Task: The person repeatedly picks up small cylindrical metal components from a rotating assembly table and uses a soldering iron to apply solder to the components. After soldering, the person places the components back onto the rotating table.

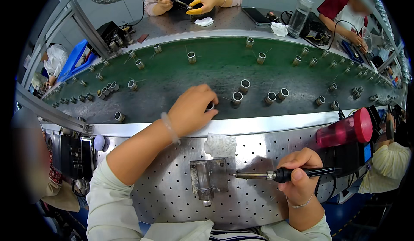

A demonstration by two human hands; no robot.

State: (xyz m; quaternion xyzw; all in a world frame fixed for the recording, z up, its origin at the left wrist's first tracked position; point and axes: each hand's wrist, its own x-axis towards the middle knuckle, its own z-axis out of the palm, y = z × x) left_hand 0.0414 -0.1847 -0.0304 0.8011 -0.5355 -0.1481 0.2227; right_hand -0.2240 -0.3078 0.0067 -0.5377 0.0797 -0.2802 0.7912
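Note:
Over the near edge of the green conveyor belt (172, 79), my left hand (194, 109) curls its fingers round a small metal cylinder (210, 106), mostly hidden by the hand. My right hand (300, 172) grips a soldering iron (254, 175) by its black handle. The iron lies level above the perforated metal bench (164, 189), its tip pointing left. Close to that tip sits a metal fixture (204, 180), a flat plate with a round bar lying across it. A folded whitish paper or cloth (221, 145) lies between the fixture and the belt's rail.
Several open-topped metal cylinders, such as this one (237, 97), stand along the belt, some with thin wires. A pink-lidded bottle (345, 127) lies at the right beside a black box with a lit screen (366, 152). Co-workers sit across the belt and at both sides.

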